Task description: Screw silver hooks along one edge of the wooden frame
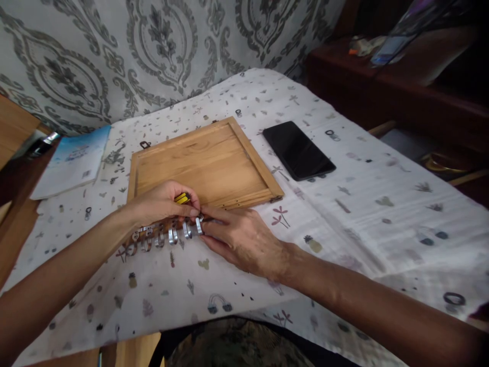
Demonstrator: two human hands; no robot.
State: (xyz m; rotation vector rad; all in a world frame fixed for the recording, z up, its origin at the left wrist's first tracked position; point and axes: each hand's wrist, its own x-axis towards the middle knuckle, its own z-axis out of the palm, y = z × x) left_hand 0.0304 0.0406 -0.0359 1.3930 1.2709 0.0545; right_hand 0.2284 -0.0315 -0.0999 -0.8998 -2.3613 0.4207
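Observation:
A framed wooden board [191, 163] lies flat on the table. Along its near edge runs a row of curved silver metal clips [173, 235], fixed to a narrow strip that is mostly hidden. My left hand [166, 204] is closed around a small tool with a yellow-and-black handle [182, 198]; its working end is hidden by my fingers. My right hand [244, 239] pinches the right end of the row, at the last clip [199, 226]. The fingertips of both hands nearly meet there, by the board's front edge.
A black phone or tablet [299, 150] lies right of the board. A blue-and-white booklet [74, 160] rests at the left on the patterned tablecloth [344, 265]. Behind stands a patterned wall [160, 51]; dark furniture [382, 97] with items is at the right.

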